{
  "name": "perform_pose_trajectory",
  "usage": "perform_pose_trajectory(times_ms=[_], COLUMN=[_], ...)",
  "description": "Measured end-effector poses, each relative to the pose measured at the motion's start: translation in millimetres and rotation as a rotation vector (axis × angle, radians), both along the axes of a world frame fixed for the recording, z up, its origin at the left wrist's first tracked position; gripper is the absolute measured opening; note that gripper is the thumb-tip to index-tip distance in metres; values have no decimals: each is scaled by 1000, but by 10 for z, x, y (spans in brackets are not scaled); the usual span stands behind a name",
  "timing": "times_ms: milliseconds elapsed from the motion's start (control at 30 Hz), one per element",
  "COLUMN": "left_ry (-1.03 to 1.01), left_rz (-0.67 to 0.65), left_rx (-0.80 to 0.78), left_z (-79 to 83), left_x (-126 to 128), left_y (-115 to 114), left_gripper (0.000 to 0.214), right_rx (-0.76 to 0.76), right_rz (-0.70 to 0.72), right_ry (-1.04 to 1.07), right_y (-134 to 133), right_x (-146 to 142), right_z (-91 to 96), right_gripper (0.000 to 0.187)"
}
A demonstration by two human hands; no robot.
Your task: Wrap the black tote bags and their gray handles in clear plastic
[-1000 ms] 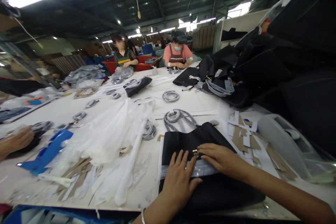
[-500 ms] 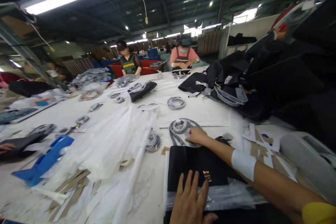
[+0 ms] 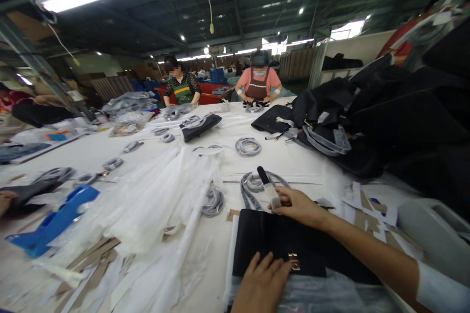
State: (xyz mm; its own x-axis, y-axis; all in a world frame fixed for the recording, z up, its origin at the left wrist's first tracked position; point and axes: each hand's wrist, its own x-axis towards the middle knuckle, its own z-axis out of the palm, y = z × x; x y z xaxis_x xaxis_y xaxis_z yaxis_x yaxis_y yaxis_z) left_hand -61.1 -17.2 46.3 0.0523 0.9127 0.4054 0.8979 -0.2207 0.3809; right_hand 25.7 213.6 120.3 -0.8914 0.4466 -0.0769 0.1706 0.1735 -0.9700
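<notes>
A black handbag [image 3: 271, 232] lies flat in front of me, its lower part under clear plastic film [image 3: 330, 288]. It has a gold clasp [image 3: 294, 261] on its front. My left hand [image 3: 260, 281] rests on the bag beside the clasp, fingers stretched out. Above the bag's top edge, my right hand [image 3: 299, 207] pinches a short strap piece [image 3: 267, 181] with a black end and a pale wrapped part. Just behind it is a coiled grey-wrapped strap [image 3: 249, 188] on the table.
More wrapped strap coils [image 3: 248, 146] are spread over the white table. White plastic sheets [image 3: 147, 205] cover its left part, near a blue tape dispenser [image 3: 55, 220]. Black bags [image 3: 323, 107] are heaped at right, by a grey bin [image 3: 433, 234]. Two co-workers [image 3: 259, 83] stand opposite.
My right hand has lifted the strap piece from beside the coil, so that its black end now points up. My left hand stays flat on the bag.
</notes>
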Motion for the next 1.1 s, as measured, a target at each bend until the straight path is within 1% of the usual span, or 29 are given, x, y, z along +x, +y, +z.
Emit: perform_pose_trajectory(times_ms=[33, 67, 100, 133, 167, 200, 233, 267, 333, 400, 467, 533, 567, 600, 633, 700, 733, 767, 833, 967, 1033, 1100], left_ry=[-172, -345, -508, -607, -650, -683, -730, -791, -940, -1052, -1097, -1107, -1102, -1094, -1087, -1075, -1069, -1066, -1064, -1084, -1095, -1096], left_rz=[24, 74, 170, 236, 295, 339, 341, 330, 289, 218, 136, 76, 59, 49, 43, 42, 48, 57, 74, 115, 135, 140], left_rx=[-104, -196, -229, -233, -206, -162, -151, -175, -256, -297, -282, -259, -251, -245, -234, -203, -182, -161, -123, -28, 25, 49], left_z=[181, 372, 557, 723, 862, 967, 1038, 1081, 1109, 1113, 1141, 1202, 1239, 1275, 1305, 1333, 1327, 1307, 1241, 1115, 1097, 1104], left_x=[-65, -145, -235, -333, -432, -527, -612, -682, -770, -790, -768, -731, -714, -700, -690, -680, -679, -680, -683, -698, -713, -732], left_y=[13, 51, 117, 214, 338, 484, 642, 804, 1099, 1321, 1463, 1551, 1585, 1616, 1646, 1701, 1724, 1743, 1767, 1779, 1782, 1783], left_gripper=[53, 45, 37, 36, 36, 39, 47, 55, 70, 77, 70, 52, 44, 40, 37, 34, 33, 31, 29, 26, 25, 25], right_rx=[37, 86, 138, 183, 217, 241, 262, 284, 323, 320, 224, 37, -45, -81, -69, 42, 97, 132, 151, 217, 264, 315], right_rz=[-2, -9, -20, -31, -37, -42, -43, -41, -24, 0, 44, 87, 86, 64, 29, -41, -52, -47, -18, 39, 52, 59], right_ry=[18, 28, 31, 28, 26, 30, 36, 42, 58, 72, 106, 176, 217, 241, 242, 191, 153, 118, 69, -61, -128, -175], right_y=[-25, -43, -57, -67, -74, -80, -84, -87, -90, -82, -54, 1, 40, 85, 135, 238, 284, 322, 366, 331, 292, 269], right_x=[38, 68, 91, 108, 119, 128, 135, 143, 164, 187, 198, 177, 151, 116, 77, -2, -32, -53, -64, -2, 33, 53], right_z=[6, 7, 7, 7, 8, 11, 15, 20, 31, 43, 57, 72, 78, 82, 83, 67, 48, 21, -59, -294, -396, -446], right_gripper=[28, 21, 16, 16, 17, 18, 19, 20, 23, 22, 23, 40, 48, 51, 51, 46, 44, 42, 39, 28, 25, 25])
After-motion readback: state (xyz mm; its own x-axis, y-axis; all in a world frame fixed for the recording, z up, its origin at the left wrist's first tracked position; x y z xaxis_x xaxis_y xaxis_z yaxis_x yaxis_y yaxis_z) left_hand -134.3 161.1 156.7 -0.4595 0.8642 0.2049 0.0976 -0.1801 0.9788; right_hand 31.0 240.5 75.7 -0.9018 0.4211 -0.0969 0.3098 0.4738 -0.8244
